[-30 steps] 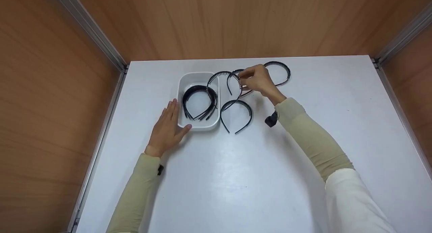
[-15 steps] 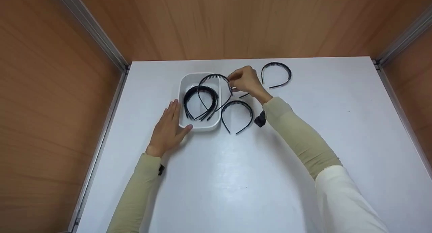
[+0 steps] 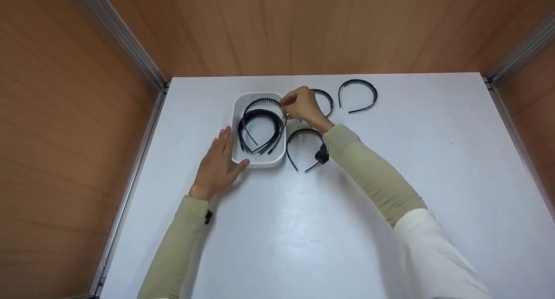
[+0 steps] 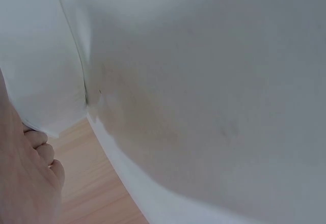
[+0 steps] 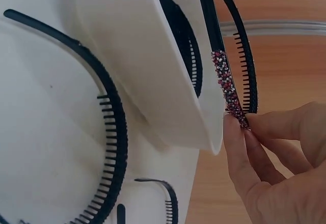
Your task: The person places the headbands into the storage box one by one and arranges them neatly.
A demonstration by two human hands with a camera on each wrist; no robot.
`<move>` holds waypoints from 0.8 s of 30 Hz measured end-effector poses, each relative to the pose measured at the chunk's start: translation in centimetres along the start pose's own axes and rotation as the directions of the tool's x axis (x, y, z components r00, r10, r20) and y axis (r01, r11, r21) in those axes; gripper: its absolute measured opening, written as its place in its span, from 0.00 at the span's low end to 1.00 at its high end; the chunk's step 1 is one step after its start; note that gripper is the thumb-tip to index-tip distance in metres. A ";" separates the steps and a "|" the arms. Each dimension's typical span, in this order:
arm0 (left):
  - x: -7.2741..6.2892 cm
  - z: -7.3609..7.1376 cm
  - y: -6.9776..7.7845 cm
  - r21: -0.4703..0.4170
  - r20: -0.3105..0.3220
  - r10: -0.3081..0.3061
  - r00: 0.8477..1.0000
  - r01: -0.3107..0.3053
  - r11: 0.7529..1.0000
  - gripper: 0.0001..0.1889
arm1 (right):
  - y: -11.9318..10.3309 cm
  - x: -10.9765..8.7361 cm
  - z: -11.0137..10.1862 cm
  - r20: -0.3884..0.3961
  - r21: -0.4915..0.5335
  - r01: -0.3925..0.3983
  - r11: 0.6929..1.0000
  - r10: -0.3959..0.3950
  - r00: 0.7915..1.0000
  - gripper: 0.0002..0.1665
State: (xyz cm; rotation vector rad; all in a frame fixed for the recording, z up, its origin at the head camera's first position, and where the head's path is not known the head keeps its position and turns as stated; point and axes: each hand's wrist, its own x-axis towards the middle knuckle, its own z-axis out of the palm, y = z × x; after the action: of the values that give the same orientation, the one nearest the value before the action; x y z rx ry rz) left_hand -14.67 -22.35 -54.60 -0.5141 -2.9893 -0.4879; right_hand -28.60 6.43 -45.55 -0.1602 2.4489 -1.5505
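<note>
My right hand pinches a black toothed headband between thumb and fingers, over the back right of a white tub. In the right wrist view, a patch of small pink, white and red beads covers part of this headband beside the fingertips. Inside the tub lies a stack of several black headbands, overlapped by the held one in the head view. My left hand rests with straight fingers along the tub's left wall, its thumb spread toward the front corner. The left wrist view shows that hand beside the white wall.
Right of the tub, a toothed headband lies on the white table. Another headband is partly hidden behind my right hand, and a third lies farther right. Wooden panels surround the table's back and sides.
My right hand has moved left with the held headband, from beside the tub to over it. The headband behind the hand shows more now. My left hand stays at the tub's wall.
</note>
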 end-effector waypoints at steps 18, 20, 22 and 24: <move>-0.4 -0.3 -0.2 0.003 0.005 -0.018 1.000 0.018 1.000 0.52 | -1.3 0.5 2.5 -0.017 -0.080 0.046 0.996 -0.048 0.999 0.13; -0.5 -0.3 -0.2 0.001 0.010 -0.022 1.000 0.022 1.000 0.52 | -1.4 0.6 2.7 -0.033 -0.097 0.051 0.994 -0.055 0.998 0.13; -0.5 -0.2 -0.3 -0.003 0.004 -0.023 1.000 0.023 1.000 0.52 | -1.2 0.8 3.0 -0.046 -0.118 0.052 0.992 -0.058 0.997 0.13; -0.6 -0.2 -0.3 -0.007 -0.005 -0.018 1.000 0.018 1.000 0.52 | -1.0 0.9 3.2 -0.053 -0.131 0.056 0.990 -0.063 0.997 0.13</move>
State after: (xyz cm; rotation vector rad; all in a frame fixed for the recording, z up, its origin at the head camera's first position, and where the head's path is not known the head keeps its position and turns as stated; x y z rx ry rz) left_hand -14.20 -22.84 -54.61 -0.4858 -2.9909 -0.5001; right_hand -28.72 2.99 -46.10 -0.2159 2.6130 -1.4388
